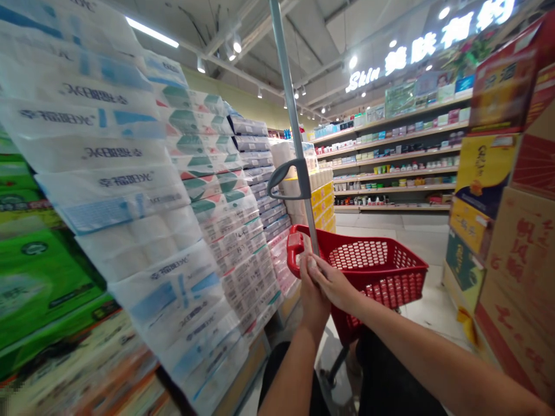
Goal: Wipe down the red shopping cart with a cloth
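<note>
Both my hands meet at the lower visible part of a long silvery metal pole (pixel 288 75). My left hand (pixel 311 292) is closed around its low end, fingers curled. Over it, my right hand (pixel 333 281) is closed too, its fingers pressed together at the same spot. A grey loop-shaped grip (pixel 306 182) sits on the pole, well above my hands. Up to the top edge of the view the pole rises, leaning slightly left. Just behind my hands stands a red plastic basket cart (pixel 394 271); its raised red handle (pixel 295 245) is close to my fingers.
Stacked packs of tissue rolls (pixel 143 150) line the left side, with green packs (pixel 47 260) nearer me. Cardboard cartons (pixel 520 277) and yellow boxes (pixel 485 167) are piled at the right. Shelves of small goods (pixel 399 144) span the back under a lit sign.
</note>
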A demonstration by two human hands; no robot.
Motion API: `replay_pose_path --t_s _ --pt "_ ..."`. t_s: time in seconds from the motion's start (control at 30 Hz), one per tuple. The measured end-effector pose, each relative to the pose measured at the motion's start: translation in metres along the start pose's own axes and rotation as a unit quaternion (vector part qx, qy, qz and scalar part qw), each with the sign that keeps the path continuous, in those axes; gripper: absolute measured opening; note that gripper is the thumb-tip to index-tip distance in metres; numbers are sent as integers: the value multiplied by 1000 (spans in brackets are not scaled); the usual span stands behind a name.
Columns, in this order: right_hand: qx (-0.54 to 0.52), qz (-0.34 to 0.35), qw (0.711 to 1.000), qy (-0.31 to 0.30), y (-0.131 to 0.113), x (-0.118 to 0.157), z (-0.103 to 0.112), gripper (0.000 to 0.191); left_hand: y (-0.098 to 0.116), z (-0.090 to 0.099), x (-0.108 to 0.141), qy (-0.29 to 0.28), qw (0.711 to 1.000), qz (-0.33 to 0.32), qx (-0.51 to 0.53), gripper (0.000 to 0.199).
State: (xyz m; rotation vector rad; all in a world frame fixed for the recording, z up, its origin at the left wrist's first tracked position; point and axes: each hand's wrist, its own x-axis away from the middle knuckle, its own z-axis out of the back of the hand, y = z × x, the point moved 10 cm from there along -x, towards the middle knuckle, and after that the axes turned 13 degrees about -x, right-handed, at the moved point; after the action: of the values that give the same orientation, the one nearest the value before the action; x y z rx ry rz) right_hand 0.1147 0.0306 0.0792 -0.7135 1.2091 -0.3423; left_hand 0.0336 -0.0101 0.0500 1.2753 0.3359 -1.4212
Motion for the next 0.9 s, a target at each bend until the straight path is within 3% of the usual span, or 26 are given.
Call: replay_pose_path --t_s 0.1,0.17,0.27,0.33,0.4,0.5,0.63,0.8,0.9 --pt "-82 -59 995 25 23 2 2 43 13 -2 1 -43 995 -75 -43 63" --pt "-66 -46 995 52 14 -13 18 39 5 1 -6 -37 991 -97 -89 62" --pt "15 42 993 106 -27 -53 51 38 -27 8 -29 16 985 -55 -165 50" --pt "63 129 982 125 -56 -79 64 39 -48 -7 -43 -13 973 -37 -227 35" --pt "131 198 965 113 -69 -94 62 35 -63 -31 -50 -74 956 -47 -279 28" --pt "236 243 940 47 -54 -92 38 30 -73 -50 -50 -107 942 -60 -314 28" --pt "302 239 922 -32 -23 -73 11 30 -73 -53 -46 -98 941 -71 -316 31" --pt "292 235 927 12 -24 -73 25 34 -70 -50 -45 -92 947 -64 -302 32" --pt "293 223 930 -20 -5 -59 19 35 -69 -51 -44 -95 948 -64 -298 31"
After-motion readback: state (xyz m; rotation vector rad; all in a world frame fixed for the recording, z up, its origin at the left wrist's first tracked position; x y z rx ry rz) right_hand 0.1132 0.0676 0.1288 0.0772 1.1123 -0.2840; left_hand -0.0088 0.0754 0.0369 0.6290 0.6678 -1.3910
